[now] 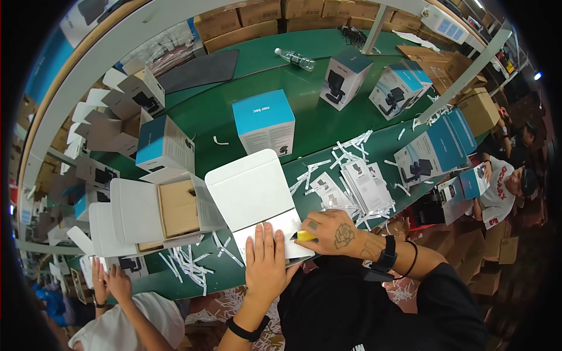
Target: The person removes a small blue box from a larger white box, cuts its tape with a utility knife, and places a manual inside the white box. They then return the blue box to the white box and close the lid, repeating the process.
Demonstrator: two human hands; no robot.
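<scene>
A white carton (pixel 252 193) stands in front of me at the table's near edge, its large lid flap raised toward the far side. My left hand (pixel 266 263) lies flat on the carton's top, fingers stretched out and thumb toward the right. At the carton's right edge, my right hand (pixel 329 233) is closed around a yellow utility knife (pixel 305 236); most of its handle and its blade are hidden by the fingers. To the left is an open white carton (pixel 137 216) with a brown cardboard insert (pixel 178 207) inside.
Printed leaflets (pixel 366 187) and paper strips lie right of the carton on the green table (pixel 211 120). Blue-topped boxes (pixel 263 120) stand beyond, near a plastic bottle (pixel 295 59). A co-worker's hands (pixel 111 281) are at the left; another person (pixel 500 187) works at the right.
</scene>
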